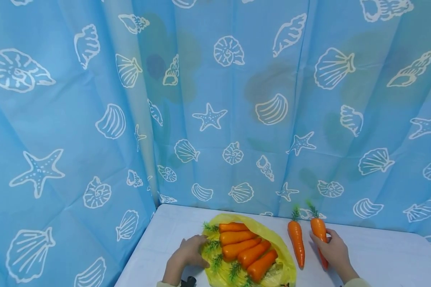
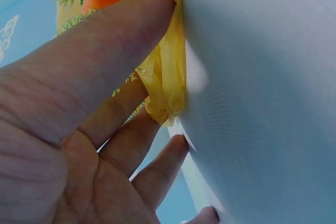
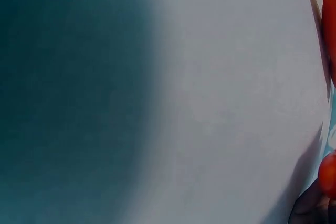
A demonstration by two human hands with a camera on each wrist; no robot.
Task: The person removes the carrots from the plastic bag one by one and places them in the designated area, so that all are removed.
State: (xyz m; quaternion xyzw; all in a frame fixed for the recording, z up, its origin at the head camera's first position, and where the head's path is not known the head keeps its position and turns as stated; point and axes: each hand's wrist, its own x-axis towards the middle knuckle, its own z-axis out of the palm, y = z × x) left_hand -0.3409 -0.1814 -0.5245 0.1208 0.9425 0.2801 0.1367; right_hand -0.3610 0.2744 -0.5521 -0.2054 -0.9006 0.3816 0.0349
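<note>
My right hand (image 1: 334, 249) grips an orange toy carrot (image 1: 319, 229) by its side, its green leafy top pointing away from me. Only a bit of that carrot shows at the right wrist view's edge. Just left of it, a second carrot (image 1: 296, 239) lies on the white table. At the left, my left hand (image 1: 190, 251) holds the edge of a yellow plastic bag (image 1: 273, 235), thumb on one side and fingers on the other in the left wrist view. Several carrots (image 1: 238, 237) lie side by side on the bag, their leafy tops toward this hand.
A white cloth covers the table (image 1: 388, 247). Behind and to the left hangs a blue curtain (image 1: 208, 87) printed with white shells and starfish. A small black object (image 1: 190, 281) sits at the bottom edge near my left wrist.
</note>
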